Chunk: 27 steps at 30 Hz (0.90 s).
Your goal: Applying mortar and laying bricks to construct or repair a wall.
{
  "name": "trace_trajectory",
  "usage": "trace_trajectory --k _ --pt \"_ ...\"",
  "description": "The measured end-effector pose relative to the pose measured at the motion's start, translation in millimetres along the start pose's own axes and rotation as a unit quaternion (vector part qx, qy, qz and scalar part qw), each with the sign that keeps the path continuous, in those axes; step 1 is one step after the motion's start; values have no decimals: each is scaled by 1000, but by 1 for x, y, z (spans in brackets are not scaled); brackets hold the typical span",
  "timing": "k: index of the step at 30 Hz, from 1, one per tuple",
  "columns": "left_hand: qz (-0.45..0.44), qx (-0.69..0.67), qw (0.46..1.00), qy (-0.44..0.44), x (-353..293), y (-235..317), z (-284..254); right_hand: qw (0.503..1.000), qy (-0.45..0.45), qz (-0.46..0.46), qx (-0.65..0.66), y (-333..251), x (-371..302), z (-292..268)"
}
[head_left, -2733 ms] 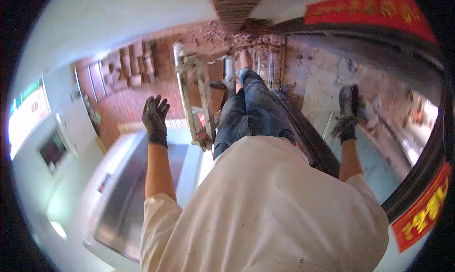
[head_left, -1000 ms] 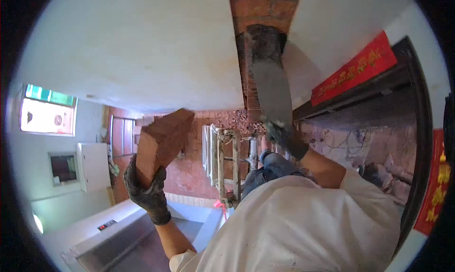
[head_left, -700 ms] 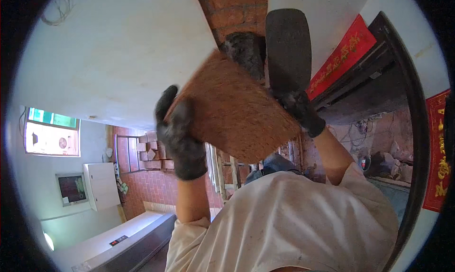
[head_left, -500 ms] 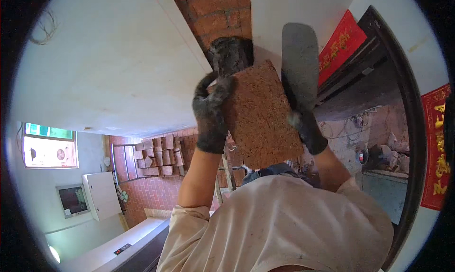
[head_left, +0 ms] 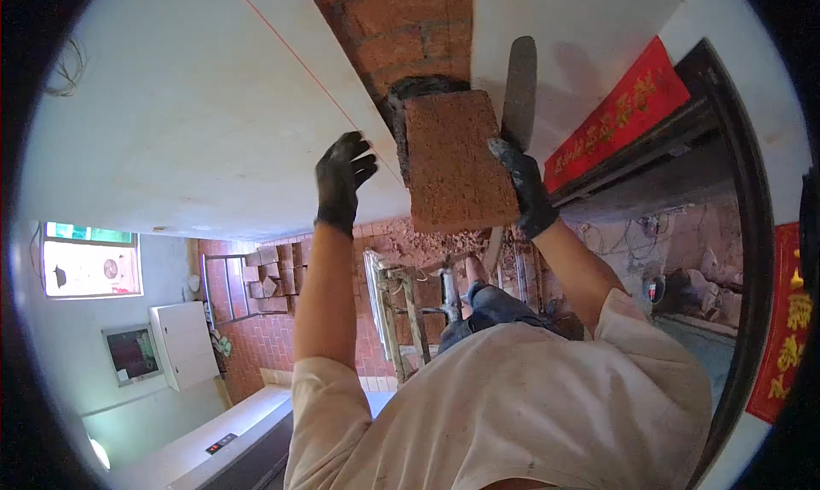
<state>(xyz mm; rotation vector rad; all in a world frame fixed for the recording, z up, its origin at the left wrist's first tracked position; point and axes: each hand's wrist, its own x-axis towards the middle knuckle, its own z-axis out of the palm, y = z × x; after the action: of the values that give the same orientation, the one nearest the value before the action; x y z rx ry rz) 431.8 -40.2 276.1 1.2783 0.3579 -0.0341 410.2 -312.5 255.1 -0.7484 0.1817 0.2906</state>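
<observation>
A reddish-brown flat brick sits against the dark mortar at the end of a strip of brickwork. My gloved right hand grips its right edge, thumb on the face. A grey trowel is in that same hand, its blade sticking up past the brick. To the left, my gloved left hand is off the brick, its fingers apart and slightly curled. Those fingertips are close to a taut red string running along the white wall; whether they touch it I cannot tell.
Wooden and metal framing stands below, near my legs. Stacked bricks lie on the red tiled floor at left. A dark door frame and a red paper banner are at right. A white cabinet is at far left.
The brick has moved up and turned straighter, covering part of the mortar. My left hand has let go of it and moved left. The trowel blade has turned more edge-on.
</observation>
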Motion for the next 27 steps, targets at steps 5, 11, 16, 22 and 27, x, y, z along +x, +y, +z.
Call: trace_trajectory --k 5,11,16,22,27 --pt "-115 153 967 -170 49 -1 26 1000 -2 15 -11 15 38 6" --pt "197 363 882 -225 68 -24 24 994 62 31 -83 37 72 -20" --pt "-51 276 954 -102 80 -31 33 888 120 -70 -439 37 90 -31" --pt "144 228 952 -144 99 -38 35 830 146 -122 -524 27 87 -15" --pt "3 237 967 -88 108 -37 37 843 160 -104 -502 28 98 -8"
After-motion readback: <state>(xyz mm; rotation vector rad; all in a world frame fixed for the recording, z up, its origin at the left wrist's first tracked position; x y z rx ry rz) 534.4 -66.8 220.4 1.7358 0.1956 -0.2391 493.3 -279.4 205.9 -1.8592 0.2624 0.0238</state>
